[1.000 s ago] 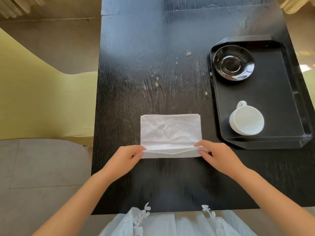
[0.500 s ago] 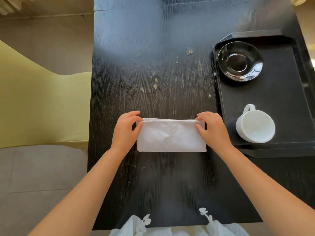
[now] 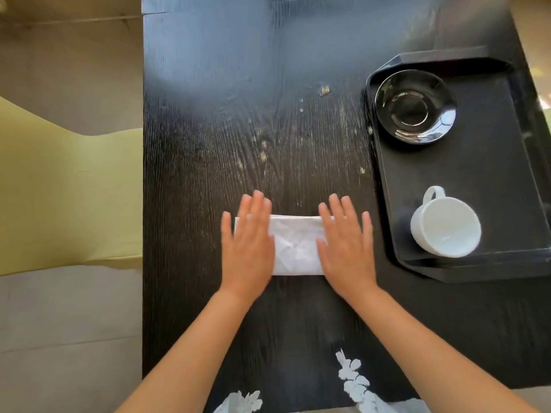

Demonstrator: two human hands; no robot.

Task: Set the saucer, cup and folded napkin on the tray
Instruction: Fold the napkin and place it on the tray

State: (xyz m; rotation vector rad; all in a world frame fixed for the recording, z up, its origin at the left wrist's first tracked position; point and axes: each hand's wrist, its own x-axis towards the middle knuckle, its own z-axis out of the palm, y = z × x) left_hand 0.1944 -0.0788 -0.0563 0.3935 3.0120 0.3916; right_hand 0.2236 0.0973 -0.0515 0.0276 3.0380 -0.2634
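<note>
A white napkin (image 3: 296, 245), folded into a narrow strip, lies on the black table (image 3: 238, 114). My left hand (image 3: 249, 244) rests flat on its left end and my right hand (image 3: 347, 245) flat on its right end, fingers spread, palms down. To the right stands a black tray (image 3: 465, 162). A glossy black saucer (image 3: 415, 106) sits in the tray's far left corner. A white cup (image 3: 446, 226) lies in the tray's near part, mouth toward me, handle pointing away.
A yellow-green chair (image 3: 68, 189) stands against the table's left edge. The tray reaches close to the table's right edge. Pale specks dot the table top beyond the napkin. White lace of my clothing (image 3: 354, 383) shows at the near edge.
The near half of the napkin was folded away from me over the far half. My hands then let go of its corners and now lie flat on the folded strip.
</note>
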